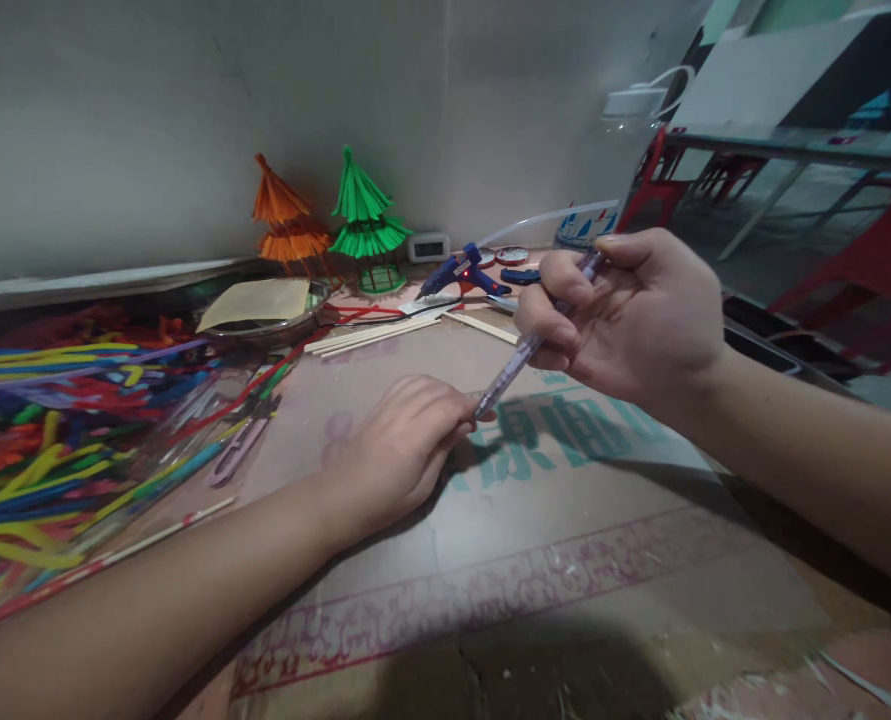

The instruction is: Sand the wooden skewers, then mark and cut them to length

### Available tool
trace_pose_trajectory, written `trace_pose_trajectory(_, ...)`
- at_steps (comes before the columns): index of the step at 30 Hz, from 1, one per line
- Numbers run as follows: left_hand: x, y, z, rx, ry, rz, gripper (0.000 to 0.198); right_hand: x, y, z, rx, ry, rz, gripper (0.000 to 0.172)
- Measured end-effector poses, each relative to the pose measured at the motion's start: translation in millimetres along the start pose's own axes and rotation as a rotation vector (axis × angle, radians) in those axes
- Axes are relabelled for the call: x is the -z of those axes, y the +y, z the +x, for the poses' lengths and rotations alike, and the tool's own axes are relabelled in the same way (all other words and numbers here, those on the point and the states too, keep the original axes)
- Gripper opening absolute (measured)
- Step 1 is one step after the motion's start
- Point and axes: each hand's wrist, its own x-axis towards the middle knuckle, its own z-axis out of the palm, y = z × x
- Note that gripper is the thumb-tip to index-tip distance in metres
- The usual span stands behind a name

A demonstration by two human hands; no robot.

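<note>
A slim patterned pen (506, 378) slants down to the left, gripped near its upper end by the curled fingers of my right hand (632, 310). Its lower end meets the fingertips of my left hand (407, 440), whose fingers are pressed together. Whether those fingers pinch the pen's tip or something smaller cannot be made out. Both hands are over a translucent sheet (550, 520) with teal characters and a purple border pattern. Thin wooden sticks (377, 338) lie at the sheet's far edge.
Colourful pipe cleaners (32, 470) and a pink cutter (241, 450) lie at the left. Behind are a tray (265, 325), an orange tower (284, 215), a green tower (366, 215), a blue glue gun (452, 272) and a clear bottle (610, 160). Red chairs (865, 270) stand at right.
</note>
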Motion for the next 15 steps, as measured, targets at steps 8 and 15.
trace_pose_trajectory(8, -0.4, 0, 2, 0.033, -0.034, -0.003, 0.023, 2, 3, 0, 0.012, -0.008, -0.024, 0.046)
trace_pose_trajectory(15, 2.3, 3, 3, 0.117, -0.078, -0.098, 0.028, -4, 12, 0, 0.076, 0.070, -0.082, 0.042)
